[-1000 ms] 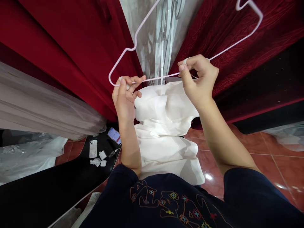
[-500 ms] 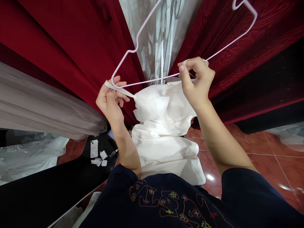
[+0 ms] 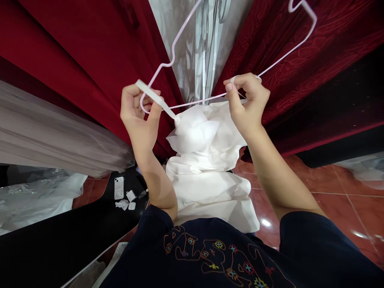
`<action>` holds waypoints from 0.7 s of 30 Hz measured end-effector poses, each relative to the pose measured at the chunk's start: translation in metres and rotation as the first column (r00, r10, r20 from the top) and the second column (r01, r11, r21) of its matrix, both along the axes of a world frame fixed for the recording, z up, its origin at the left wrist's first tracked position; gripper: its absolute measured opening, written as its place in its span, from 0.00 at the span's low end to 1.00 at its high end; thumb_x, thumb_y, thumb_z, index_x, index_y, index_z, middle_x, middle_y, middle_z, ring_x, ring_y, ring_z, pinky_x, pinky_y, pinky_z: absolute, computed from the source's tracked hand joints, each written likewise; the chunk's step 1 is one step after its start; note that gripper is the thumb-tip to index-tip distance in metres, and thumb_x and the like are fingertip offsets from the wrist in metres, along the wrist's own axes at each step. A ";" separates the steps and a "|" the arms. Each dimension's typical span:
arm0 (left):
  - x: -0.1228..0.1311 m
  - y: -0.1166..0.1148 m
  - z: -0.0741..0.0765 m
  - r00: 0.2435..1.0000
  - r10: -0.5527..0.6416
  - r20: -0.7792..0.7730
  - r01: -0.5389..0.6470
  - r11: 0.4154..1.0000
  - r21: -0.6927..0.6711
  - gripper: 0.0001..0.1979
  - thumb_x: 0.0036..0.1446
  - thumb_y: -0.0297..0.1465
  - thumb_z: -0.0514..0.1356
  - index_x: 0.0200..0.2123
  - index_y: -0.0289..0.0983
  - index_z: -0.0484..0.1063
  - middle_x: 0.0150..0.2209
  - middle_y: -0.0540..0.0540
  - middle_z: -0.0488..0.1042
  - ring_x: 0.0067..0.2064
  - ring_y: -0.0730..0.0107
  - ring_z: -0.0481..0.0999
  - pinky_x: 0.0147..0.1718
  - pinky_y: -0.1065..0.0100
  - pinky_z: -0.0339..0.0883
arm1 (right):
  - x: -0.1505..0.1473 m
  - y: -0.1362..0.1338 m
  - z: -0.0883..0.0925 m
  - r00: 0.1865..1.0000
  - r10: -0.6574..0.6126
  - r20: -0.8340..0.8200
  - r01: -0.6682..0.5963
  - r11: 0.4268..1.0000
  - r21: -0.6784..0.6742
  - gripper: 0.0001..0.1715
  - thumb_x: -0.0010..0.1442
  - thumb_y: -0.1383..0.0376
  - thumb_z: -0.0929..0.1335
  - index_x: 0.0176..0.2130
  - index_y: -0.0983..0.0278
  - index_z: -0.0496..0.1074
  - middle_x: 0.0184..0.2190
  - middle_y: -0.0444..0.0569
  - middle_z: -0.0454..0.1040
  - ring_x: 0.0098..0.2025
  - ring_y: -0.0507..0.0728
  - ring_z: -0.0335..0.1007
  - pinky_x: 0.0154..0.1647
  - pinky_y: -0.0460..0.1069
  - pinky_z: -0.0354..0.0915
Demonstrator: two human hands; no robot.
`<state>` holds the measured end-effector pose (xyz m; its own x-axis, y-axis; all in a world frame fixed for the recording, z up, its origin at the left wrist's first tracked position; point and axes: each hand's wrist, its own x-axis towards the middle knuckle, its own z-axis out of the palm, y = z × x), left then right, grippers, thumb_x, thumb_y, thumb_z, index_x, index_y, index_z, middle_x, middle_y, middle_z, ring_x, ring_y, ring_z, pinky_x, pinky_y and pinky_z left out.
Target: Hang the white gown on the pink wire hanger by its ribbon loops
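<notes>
A thin pale-pink hanger (image 3: 198, 101) is held up in front of me, its hook out of view. Below it hangs a white dress (image 3: 207, 180), its layered top just under the hanger's lower bar. My left hand (image 3: 139, 124) is closed on a white strap (image 3: 157, 99) of the dress, which is stretched across the hanger's left corner. My right hand (image 3: 251, 102) pinches the hanger's lower bar towards its right side. A white loop, like the other strap, shows around its fingers, partly hidden.
Dark red drapes (image 3: 120, 52) hang on both sides, with silvery fabric (image 3: 177, 40) between them. At lower left, a black surface (image 3: 90, 224) bears a white phone (image 3: 119, 188), a charger (image 3: 131, 195) and small white items. Pale tulle (image 3: 60, 128) hangs left; red tiles (image 3: 330, 208) cover the floor.
My left hand has turned and curled its fingers, lifting the strap higher across the hanger's corner. The dress's top has shifted slightly, and the hanger's right end has moved a little left.
</notes>
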<state>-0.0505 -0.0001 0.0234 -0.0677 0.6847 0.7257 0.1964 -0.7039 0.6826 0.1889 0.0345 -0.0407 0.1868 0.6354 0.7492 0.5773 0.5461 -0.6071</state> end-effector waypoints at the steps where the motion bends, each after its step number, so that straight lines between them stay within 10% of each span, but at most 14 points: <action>1: 0.003 0.002 0.003 1.000 0.003 -0.017 -0.004 1.000 -0.015 0.10 0.55 0.33 0.68 0.40 0.41 0.71 0.37 0.48 0.73 0.41 0.66 0.76 0.43 0.63 0.73 | -0.002 0.000 0.000 1.000 0.015 -0.010 -0.015 1.000 0.002 0.17 0.62 0.50 0.62 0.36 0.58 0.70 0.31 0.44 0.73 0.36 0.52 0.66 0.47 0.56 0.64; 15: -0.001 0.007 0.048 0.949 -0.078 -0.306 0.056 0.995 -0.082 0.17 0.48 0.34 0.73 0.41 0.40 0.75 0.33 0.46 0.72 0.35 0.63 0.72 0.31 0.61 0.68 | -0.016 -0.005 0.000 0.999 0.003 -0.043 -0.004 1.000 -0.028 0.17 0.63 0.50 0.60 0.36 0.57 0.71 0.33 0.44 0.73 0.39 0.54 0.68 0.47 0.57 0.65; 21: 0.008 0.015 0.046 0.980 -0.120 -0.156 0.111 0.992 -0.064 0.15 0.50 0.37 0.72 0.39 0.45 0.72 0.29 0.49 0.72 0.33 0.64 0.74 0.30 0.62 0.67 | -0.014 -0.007 0.005 1.000 -0.002 -0.025 0.001 1.000 -0.022 0.18 0.63 0.50 0.59 0.34 0.57 0.70 0.33 0.44 0.73 0.39 0.54 0.68 0.49 0.57 0.63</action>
